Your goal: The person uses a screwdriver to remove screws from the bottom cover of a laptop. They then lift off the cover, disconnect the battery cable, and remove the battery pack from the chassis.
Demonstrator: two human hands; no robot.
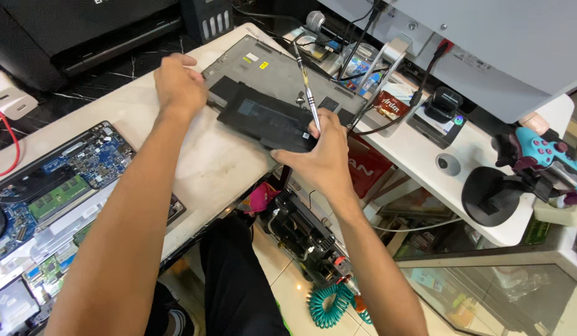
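My left hand point(178, 84) rests on the far left end of a flat black battery pack point(263, 118), fingers curled over its edge. My right hand point(319, 158) grips the pack's near right corner and also holds a thin silver screwdriver point(308, 93) that points up and away. The battery lies on a grey laptop bottom cover point(282, 71) turned inside up on the white table point(220, 162).
An opened laptop with a blue circuit board point(70, 180) lies at the left. A black printer point(83, 31) stands at the back left. Cables, a microphone point(316, 22), a monitor point(487, 43) and a teal game controller point(543, 155) crowd the right. A coiled teal cable point(329, 305) lies on the floor.
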